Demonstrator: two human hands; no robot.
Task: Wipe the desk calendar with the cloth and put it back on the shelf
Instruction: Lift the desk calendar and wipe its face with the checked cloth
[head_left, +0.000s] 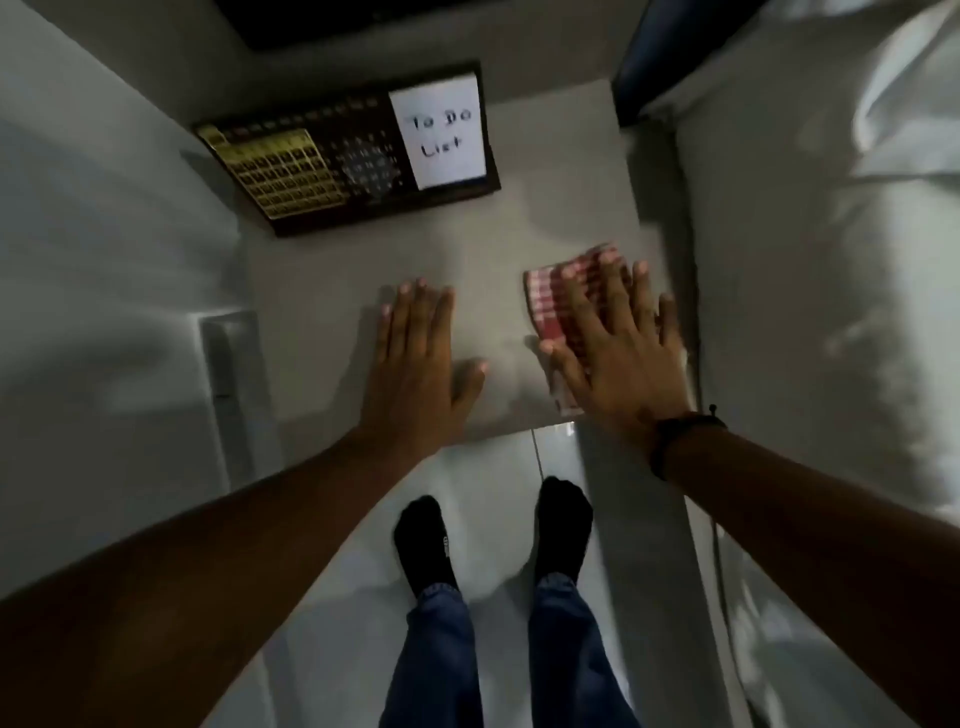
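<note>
The desk calendar (332, 166) is a dark frame with gold number tiles and a white "To Do List" note. It stands at the back left of the pale shelf top (545, 208). A folded red-and-white checked cloth (553, 299) lies on the shelf's right side. My right hand (618, 343) lies flat on the cloth with fingers spread, not gripping it. My left hand (418, 353) rests flat and open on the bare surface, well in front of the calendar.
A bed with white sheets (831, 260) runs along the right edge of the shelf. A white wall (104, 234) and a door frame stand on the left. My feet in black socks (563, 525) stand on the pale tiled floor below.
</note>
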